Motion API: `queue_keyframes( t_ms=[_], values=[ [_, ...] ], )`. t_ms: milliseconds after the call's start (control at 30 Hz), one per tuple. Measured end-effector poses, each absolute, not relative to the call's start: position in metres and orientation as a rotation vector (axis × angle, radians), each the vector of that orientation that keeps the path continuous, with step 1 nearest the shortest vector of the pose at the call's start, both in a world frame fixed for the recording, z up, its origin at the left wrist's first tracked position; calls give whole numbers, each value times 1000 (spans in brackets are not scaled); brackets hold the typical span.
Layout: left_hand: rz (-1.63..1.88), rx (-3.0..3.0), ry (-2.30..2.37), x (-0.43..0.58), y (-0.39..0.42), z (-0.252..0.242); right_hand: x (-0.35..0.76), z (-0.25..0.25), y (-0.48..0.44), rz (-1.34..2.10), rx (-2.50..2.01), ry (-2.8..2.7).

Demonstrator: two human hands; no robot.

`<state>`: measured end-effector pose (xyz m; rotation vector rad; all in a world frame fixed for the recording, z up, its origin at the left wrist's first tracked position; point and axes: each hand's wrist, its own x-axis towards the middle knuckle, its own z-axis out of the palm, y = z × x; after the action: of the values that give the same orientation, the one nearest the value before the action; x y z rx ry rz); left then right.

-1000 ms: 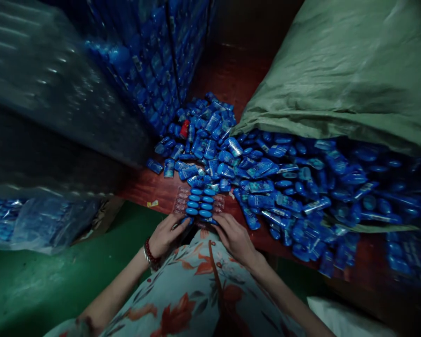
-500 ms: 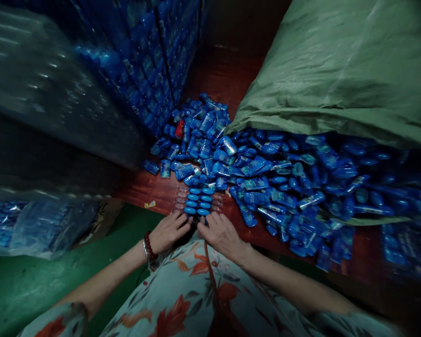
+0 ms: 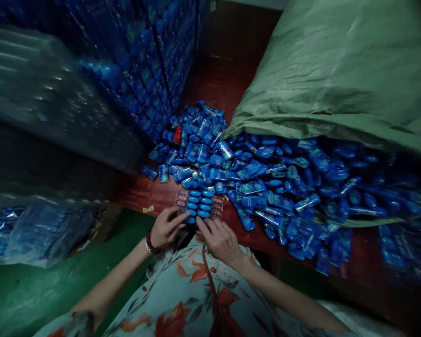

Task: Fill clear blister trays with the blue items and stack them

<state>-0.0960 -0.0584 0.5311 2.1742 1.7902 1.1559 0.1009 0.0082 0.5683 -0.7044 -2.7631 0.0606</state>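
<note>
A clear plastic tray (image 3: 181,200) lies at the near edge of a reddish-brown table (image 3: 150,193). Two short rows of small blue containers (image 3: 199,204) stand in it. My left hand (image 3: 164,229), with a red bead bracelet on the wrist, has its fingers curled at the tray's near left corner, touching the nearest blue container. My right hand (image 3: 219,238) rests with fingers bent at the tray's near right side, fingertips against the containers. What either hand grips is too small to make out.
A big heap of loose blue containers (image 3: 273,187) spills from a green woven sack (image 3: 337,79) on the right. One red container (image 3: 177,135) lies among them. Stacked packs of blue containers in clear wrap (image 3: 147,61) stand at the left. Green floor (image 3: 28,290) lies below.
Both hands have moved slightly up and closer to the tray's near edge, and the fingers now touch the nearest containers. The view has shifted a little.
</note>
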Motion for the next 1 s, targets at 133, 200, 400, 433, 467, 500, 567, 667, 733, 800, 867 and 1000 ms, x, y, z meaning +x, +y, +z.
queue_keyframes(
  t_ms=[133,200,400,433,467,500,567,667,733,800,867,1000],
  values=[
    [1226,1559,2196,-112,-21,531,119,566,9,252,-875,-2635],
    [1065,1490,2327,-123,3,525,120,568,19,352,-967,-2581],
    [771,1514,2483,-133,36,508,77,589,88,481,-1019,-2709],
    [806,1498,2469,-132,36,507,65,592,99,500,-994,-2788],
    [853,1480,2450,-131,35,506,53,593,109,523,-957,-2876],
    [903,1464,2427,-129,33,505,41,593,118,548,-914,-2977],
    [1010,1426,2381,-128,30,504,21,590,129,600,-805,-3168],
    [1087,1411,2342,-127,28,502,2,581,137,661,-649,-3315],
    [1017,1474,2348,-127,31,503,1,579,141,690,-590,-3323],
    [892,1552,2360,-126,36,504,8,581,144,747,-564,-3242],
    [806,1587,2370,-125,42,506,25,588,147,862,-558,-3004],
    [877,1500,2366,-126,40,513,80,607,138,1229,-758,-2286]
  ],
)
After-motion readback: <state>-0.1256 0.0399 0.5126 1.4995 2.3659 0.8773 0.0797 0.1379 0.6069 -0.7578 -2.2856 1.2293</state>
